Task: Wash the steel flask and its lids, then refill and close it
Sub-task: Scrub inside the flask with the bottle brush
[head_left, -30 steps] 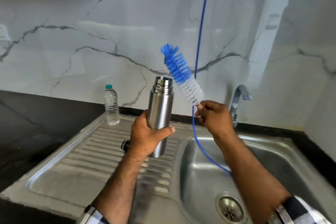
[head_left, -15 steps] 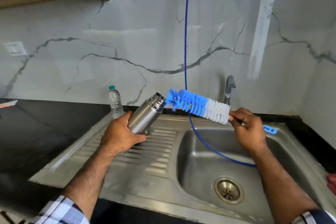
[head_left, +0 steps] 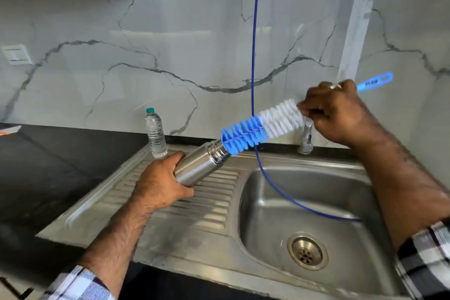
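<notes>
My left hand [head_left: 162, 184] grips the steel flask [head_left: 202, 164] around its lower body, tilted with the open threaded mouth pointing up and right, above the ribbed drainboard. My right hand [head_left: 337, 113] holds a bottle brush [head_left: 258, 129] by its blue handle, which sticks out behind the fist. The brush's blue bristle tip touches the flask's mouth; the white bristles sit near my fingers. No lids are in view.
A steel sink [head_left: 316, 207] with a drain [head_left: 306, 253] lies below my right arm. A tap [head_left: 306, 139] stands at its back edge. A thin blue hose [head_left: 254, 56] hangs from above into the basin. A small plastic water bottle [head_left: 155, 133] stands at the drainboard's far corner. Black counter lies left.
The flask went from upright to tilted toward the right. The brush swung down from pointing up to line up with the flask's mouth, and its tip now meets the opening.
</notes>
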`<control>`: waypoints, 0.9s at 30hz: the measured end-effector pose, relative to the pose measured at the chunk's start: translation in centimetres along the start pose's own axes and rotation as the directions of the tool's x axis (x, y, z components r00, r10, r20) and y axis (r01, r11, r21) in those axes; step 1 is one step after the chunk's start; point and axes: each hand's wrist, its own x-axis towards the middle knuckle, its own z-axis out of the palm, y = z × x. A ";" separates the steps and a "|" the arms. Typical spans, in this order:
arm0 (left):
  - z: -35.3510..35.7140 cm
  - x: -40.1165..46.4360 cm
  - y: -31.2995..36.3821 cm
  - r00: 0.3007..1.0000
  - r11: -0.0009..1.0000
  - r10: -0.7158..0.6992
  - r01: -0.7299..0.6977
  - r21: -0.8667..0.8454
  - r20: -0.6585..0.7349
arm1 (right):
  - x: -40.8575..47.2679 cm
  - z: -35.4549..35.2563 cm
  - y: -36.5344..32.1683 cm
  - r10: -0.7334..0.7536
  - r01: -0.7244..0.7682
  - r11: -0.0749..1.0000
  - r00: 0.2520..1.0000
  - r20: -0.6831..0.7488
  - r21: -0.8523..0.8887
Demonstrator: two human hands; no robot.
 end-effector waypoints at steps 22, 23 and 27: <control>1.8 0.8 5.5 0.998 0.996 0.006 -0.001 -0.094 0.057 | 3.0 -4.9 1.0 -0.124 0.154 0.970 0.979 0.160 -0.190; 2.0 0.9 6.0 0.998 0.996 0.012 -0.007 -0.084 0.064 | 2.4 -4.4 1.1 -0.117 0.144 0.973 0.981 0.156 -0.179; 3.2 1.2 8.2 0.995 0.998 0.057 -0.056 -0.018 0.082 | 0.1 0.2 -1.2 -0.162 0.187 0.978 0.960 0.230 -0.091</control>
